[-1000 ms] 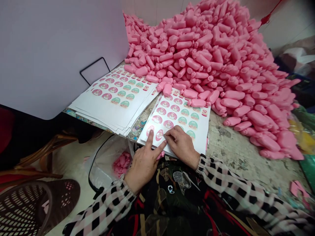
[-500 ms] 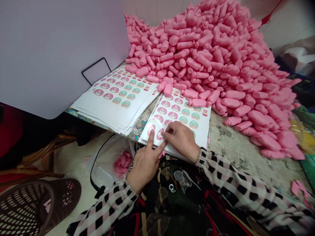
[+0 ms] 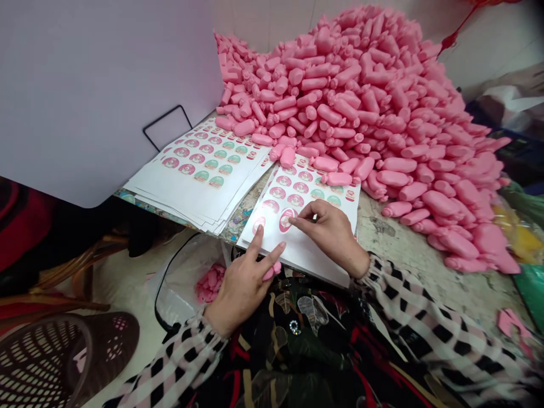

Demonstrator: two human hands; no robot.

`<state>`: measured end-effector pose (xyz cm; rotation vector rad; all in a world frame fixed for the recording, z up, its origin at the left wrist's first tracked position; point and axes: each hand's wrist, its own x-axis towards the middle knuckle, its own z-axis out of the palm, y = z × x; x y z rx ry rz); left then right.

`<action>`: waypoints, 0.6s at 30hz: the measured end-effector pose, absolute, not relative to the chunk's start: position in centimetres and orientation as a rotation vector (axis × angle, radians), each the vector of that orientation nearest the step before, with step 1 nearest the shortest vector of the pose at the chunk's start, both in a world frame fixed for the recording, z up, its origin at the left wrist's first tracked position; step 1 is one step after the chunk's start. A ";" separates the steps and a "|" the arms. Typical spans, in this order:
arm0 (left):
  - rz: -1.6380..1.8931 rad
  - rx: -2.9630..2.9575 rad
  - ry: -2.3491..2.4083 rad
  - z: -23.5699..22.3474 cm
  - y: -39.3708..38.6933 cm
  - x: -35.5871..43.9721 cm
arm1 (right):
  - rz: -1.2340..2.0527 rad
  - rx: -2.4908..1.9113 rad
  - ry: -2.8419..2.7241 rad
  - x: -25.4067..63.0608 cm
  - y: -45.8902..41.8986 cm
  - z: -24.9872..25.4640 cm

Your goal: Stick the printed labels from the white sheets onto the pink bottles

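My right hand (image 3: 331, 229) pinches the edge of an oval pink sticker (image 3: 287, 221) between thumb and forefinger, just over the sticker sheet (image 3: 297, 252). Printed rows of pink and green stickers cover the upper part of that sheet. My left hand (image 3: 242, 289) has its index and middle fingers stretched out, the index tip by another pink sticker (image 3: 258, 224) at the sheet's near left corner. Beneath these fingers, a small pink bottle-shaped piece (image 3: 272, 271) is tucked into the left hand, mostly hidden by it.
A large heap of pink bottle-shaped pieces (image 3: 361, 102) covers the back of the table (image 3: 382, 232). To the left lies another stack of sticker sheets (image 3: 187, 192). Below the edge are a plastic bag (image 3: 182, 283) with pink pieces and a brown basket (image 3: 106, 345).
My right hand has moved right and slightly up across the sheet, with an oval sticker at its fingertips. My left hand has shifted slightly left and down, its two fingers spread wider.
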<state>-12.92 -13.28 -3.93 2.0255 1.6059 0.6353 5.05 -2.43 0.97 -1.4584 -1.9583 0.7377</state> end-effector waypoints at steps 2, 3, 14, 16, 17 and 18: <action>0.892 1.732 1.543 -3.2 -13.6 -13.1 | 0.934 -1.383 -1.798 5.6 -2.8 1.0; 0.988 1.510 1.492 -2.7 -13.6 -13.0 | 1.035 -1.341 -1.722 5.7 -3.2 1.1; 0.979 0.224 0.774 -0.5 -8.9 -10.9 | 1.113 -1.110 -1.883 5.1 -5.5 1.9; 0.973 0.234 0.749 -0.6 -8.7 -10.6 | 1.126 -1.092 -1.860 5.3 -5.5 1.6; 0.969 0.237 0.739 -0.6 -8.7 -10.6 | 1.139 -1.086 -1.849 5.4 -5.6 1.5; 0.965 0.239 0.734 -0.7 -8.6 -10.5 | 1.154 -1.083 -1.843 5.5 -5.6 1.4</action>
